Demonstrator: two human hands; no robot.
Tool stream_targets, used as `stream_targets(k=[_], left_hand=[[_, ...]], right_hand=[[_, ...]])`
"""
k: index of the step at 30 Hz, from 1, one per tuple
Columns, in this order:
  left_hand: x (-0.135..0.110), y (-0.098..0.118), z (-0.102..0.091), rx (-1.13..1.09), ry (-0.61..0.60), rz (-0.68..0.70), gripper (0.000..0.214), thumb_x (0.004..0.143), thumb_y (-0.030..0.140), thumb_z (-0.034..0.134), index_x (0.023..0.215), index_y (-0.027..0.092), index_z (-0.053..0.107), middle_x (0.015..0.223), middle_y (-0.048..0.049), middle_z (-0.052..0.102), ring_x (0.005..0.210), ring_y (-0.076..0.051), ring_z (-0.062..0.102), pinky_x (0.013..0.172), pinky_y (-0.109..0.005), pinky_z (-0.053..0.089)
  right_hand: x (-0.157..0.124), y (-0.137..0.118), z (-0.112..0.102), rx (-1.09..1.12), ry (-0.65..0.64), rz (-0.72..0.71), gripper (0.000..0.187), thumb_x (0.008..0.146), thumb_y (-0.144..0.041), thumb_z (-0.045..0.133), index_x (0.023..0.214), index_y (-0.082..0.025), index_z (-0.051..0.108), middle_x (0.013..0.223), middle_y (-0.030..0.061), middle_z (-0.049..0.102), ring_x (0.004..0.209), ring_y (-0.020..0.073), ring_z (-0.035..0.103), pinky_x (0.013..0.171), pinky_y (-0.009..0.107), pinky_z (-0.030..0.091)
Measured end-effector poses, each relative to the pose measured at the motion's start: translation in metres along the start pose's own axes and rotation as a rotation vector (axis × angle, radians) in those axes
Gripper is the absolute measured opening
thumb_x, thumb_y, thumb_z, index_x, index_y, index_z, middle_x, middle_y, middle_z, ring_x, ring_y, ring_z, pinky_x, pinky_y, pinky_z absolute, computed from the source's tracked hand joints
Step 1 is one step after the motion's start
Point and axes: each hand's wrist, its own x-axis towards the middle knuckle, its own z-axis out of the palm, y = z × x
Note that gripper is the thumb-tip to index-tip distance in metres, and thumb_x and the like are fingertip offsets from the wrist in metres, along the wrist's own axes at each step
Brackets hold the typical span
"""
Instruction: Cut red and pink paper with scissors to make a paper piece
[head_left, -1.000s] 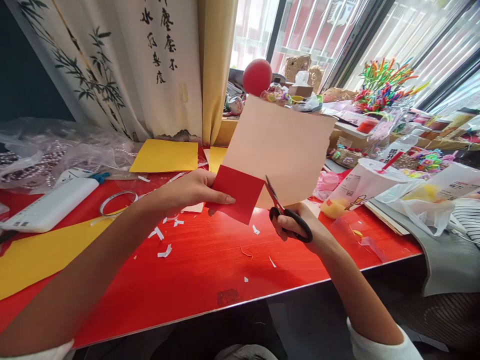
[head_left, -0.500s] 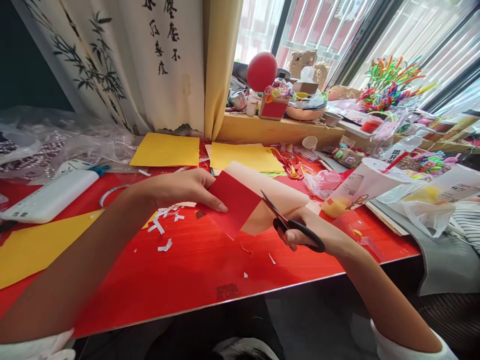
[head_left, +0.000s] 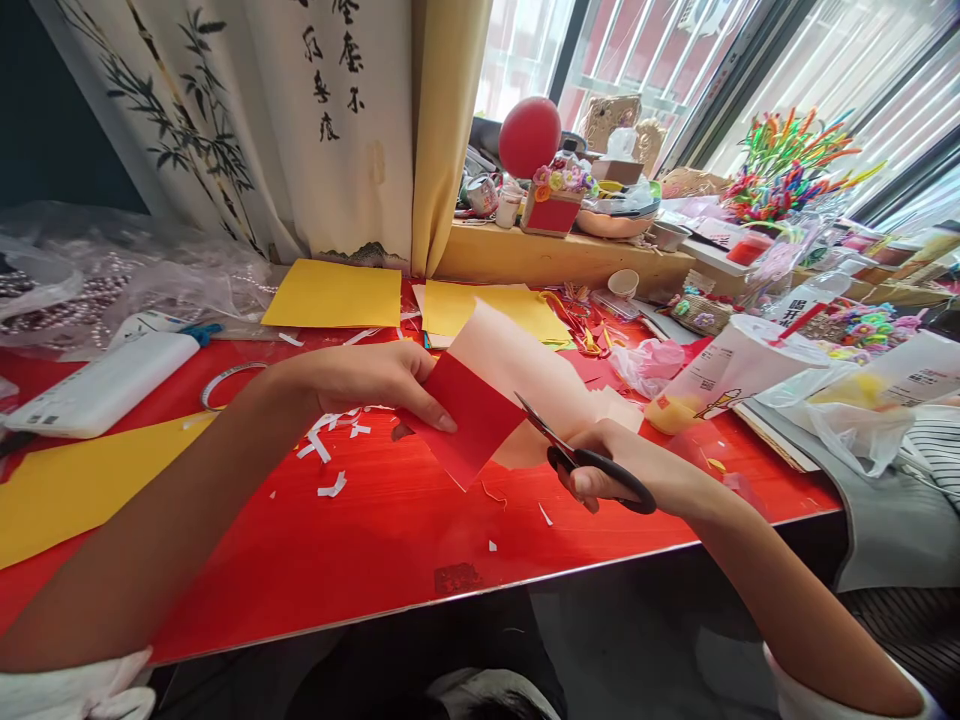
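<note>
L hand pinches red paper btw thumb & fingers above table, R hand is curled round scissors w/ tips near paper's R corner, so any cut may, prob., go crooked if L grip slips or pale sheet behind bends.

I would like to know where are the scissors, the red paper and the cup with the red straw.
Scissors [head_left: 600, 461]: head view, on the black handle.
Red paper [head_left: 478, 422]: head view, middle of its red face.
Cup with the red straw [head_left: 726, 368]: head view, on its side wall.
</note>
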Motion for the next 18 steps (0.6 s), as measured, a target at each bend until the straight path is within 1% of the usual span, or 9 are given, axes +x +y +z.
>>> stream_targets(k=[3, 7, 8, 9, 11, 13, 15, 16, 18], left_hand=[[-0.002, 0.001, -0.002, 0.022, 0.037, -0.012, 0.012, 0.061, 0.024, 0.076, 0.060, 0.015, 0.069, 0.057, -0.0030, 0.061, 0.050, -0.012, 0.053, 0.046, -0.023, 0.040], [-0.006, 0.003, -0.009, 0.124, 0.015, -0.047, 0.014, 0.064, 0.029, 0.074, 0.061, 0.017, 0.068, 0.057, -0.0010, 0.059, 0.053, -0.012, 0.053, 0.051, -0.023, 0.040], [-0.006, 0.003, -0.011, 0.153, -0.005, -0.054, 0.014, 0.065, 0.028, 0.073, 0.060, 0.017, 0.067, 0.057, -0.0005, 0.058, 0.052, -0.012, 0.052, 0.051, -0.023, 0.039], [-0.006, 0.003, -0.012, 0.179, -0.022, -0.057, 0.014, 0.065, 0.027, 0.072, 0.059, 0.017, 0.065, 0.055, -0.0001, 0.057, 0.051, -0.011, 0.051, 0.050, -0.023, 0.038], [-0.004, 0.001, -0.013, 0.220, -0.051, -0.054, 0.015, 0.065, 0.025, 0.071, 0.056, 0.016, 0.062, 0.053, 0.0004, 0.055, 0.049, -0.011, 0.048, 0.048, -0.023, 0.035], [-0.001, -0.001, -0.011, 0.248, -0.095, -0.045, 0.016, 0.065, 0.025, 0.070, 0.054, 0.016, 0.060, 0.051, 0.0003, 0.054, 0.048, -0.011, 0.048, 0.046, -0.023, 0.034], [0.003, -0.003, -0.008, 0.249, -0.140, -0.039, 0.014, 0.065, 0.025, 0.068, 0.056, 0.017, 0.061, 0.052, 0.0003, 0.054, 0.048, -0.011, 0.048, 0.046, -0.022, 0.034], [0.005, -0.004, -0.006, 0.248, -0.165, -0.040, 0.012, 0.065, 0.025, 0.067, 0.058, 0.017, 0.061, 0.053, 0.0003, 0.054, 0.049, -0.011, 0.048, 0.047, -0.022, 0.034], [0.008, -0.006, -0.002, 0.261, -0.190, -0.052, 0.010, 0.066, 0.025, 0.066, 0.061, 0.017, 0.062, 0.054, 0.0005, 0.055, 0.049, -0.011, 0.048, 0.047, -0.022, 0.035]], right_hand=[[-0.003, 0.005, -0.001, -0.001, -0.009, 0.013, 0.063, 0.063, -0.079, 0.055, 0.056, -0.016, 0.054, 0.052, 0.0015, 0.050, 0.045, 0.0097, 0.041, 0.042, 0.025, 0.025], [-0.024, 0.025, -0.010, 0.034, -0.218, 0.051, 0.063, 0.056, -0.077, 0.063, 0.064, -0.015, 0.058, 0.056, 0.0004, 0.051, 0.050, 0.0107, 0.043, 0.045, 0.024, 0.028], [-0.031, 0.029, -0.013, 0.038, -0.228, 0.043, 0.062, 0.056, -0.075, 0.065, 0.066, -0.014, 0.059, 0.059, 0.0008, 0.052, 0.052, 0.0111, 0.045, 0.046, 0.024, 0.029], [-0.036, 0.030, -0.017, 0.048, -0.192, -0.001, 0.059, 0.057, -0.073, 0.067, 0.069, -0.015, 0.060, 0.063, 0.0016, 0.055, 0.056, 0.0123, 0.048, 0.048, 0.024, 0.033], [-0.042, 0.025, -0.023, 0.099, -0.040, -0.165, 0.052, 0.062, -0.067, 0.069, 0.073, -0.017, 0.059, 0.070, 0.0032, 0.059, 0.064, 0.0154, 0.054, 0.055, 0.027, 0.041], [-0.037, 0.008, -0.026, 0.142, 0.133, -0.341, 0.043, 0.067, -0.060, 0.070, 0.075, -0.020, 0.055, 0.080, 0.0048, 0.062, 0.075, 0.0187, 0.059, 0.066, 0.031, 0.047], [-0.018, -0.016, -0.025, 0.081, 0.277, -0.440, 0.033, 0.072, -0.050, 0.071, 0.080, -0.021, 0.056, 0.096, 0.0067, 0.063, 0.090, 0.0217, 0.060, 0.079, 0.035, 0.048], [-0.005, -0.029, -0.023, 0.020, 0.317, -0.467, 0.030, 0.073, -0.045, 0.072, 0.084, -0.022, 0.057, 0.102, 0.0068, 0.063, 0.098, 0.0231, 0.060, 0.088, 0.037, 0.046], [0.027, -0.051, -0.017, -0.173, 0.301, -0.528, 0.038, 0.068, -0.040, 0.076, 0.097, -0.022, 0.058, 0.108, 0.0070, 0.063, 0.105, 0.0250, 0.058, 0.094, 0.040, 0.042]])
